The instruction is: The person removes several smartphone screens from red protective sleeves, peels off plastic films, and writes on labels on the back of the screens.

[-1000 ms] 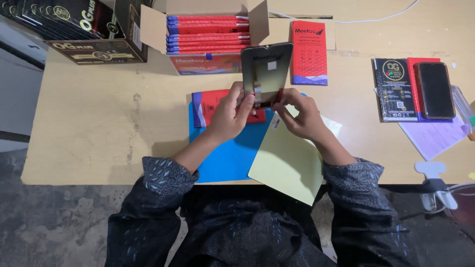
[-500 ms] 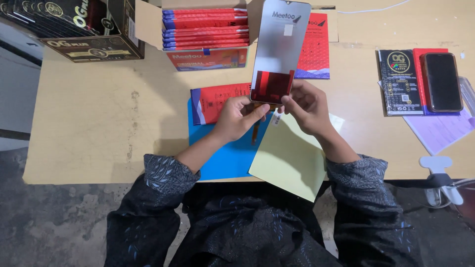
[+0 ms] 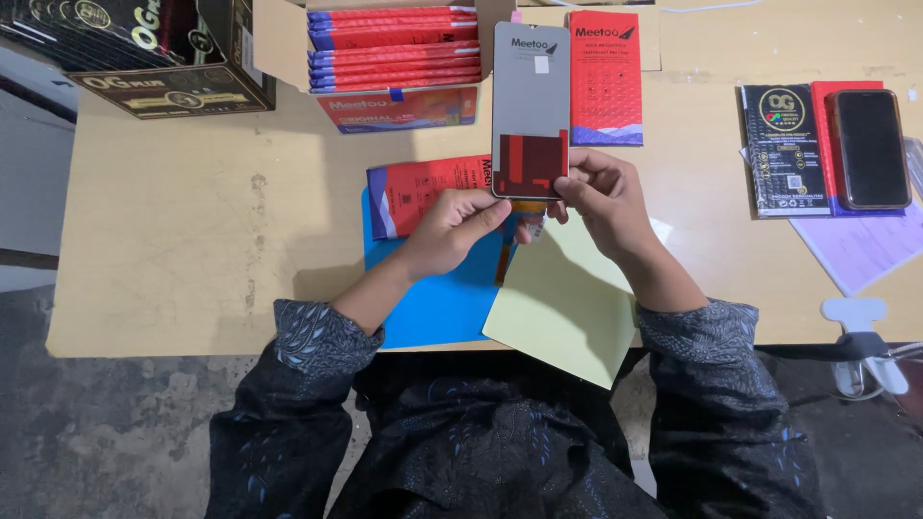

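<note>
Since a second ago the phone screen panel (image 3: 531, 111) has gone from tilted and dark-looking to raised flat toward the camera, grey back showing with a dark red patch near its lower end, and both hands have crept up a bit with it. Left hand (image 3: 450, 231) has its fingers (image 3: 492, 213) curled in, thumb and forefinger pinching the panel's bottom left corner. Right hand (image 3: 606, 197) is doing the same on the bottom right corner, fingers (image 3: 573, 185) closed snug on the edge, rest of them folded loosely behind. So both are gripping, neither is loose. An orange flex ribbon (image 3: 527, 219) hangs down from the bottom of the panel between the two hands. Panel is held up off the bench (image 3: 192, 240), above a blue mat (image 3: 442, 298) with a red flat package (image 3: 423, 192) lying on it just left of the hands, and a pale yellow sheet (image 3: 567, 308) overlapping the mat and sticking out past the bench's near edge. Further back there's an open cardboard box (image 3: 288, 43) stacked with red and blue packs, another red pack (image 3: 606, 77) lying right beside the panel, a black carton (image 3: 144, 58) far left, and a dark phone (image 3: 870, 149) resting on a red card off to the right.
</note>
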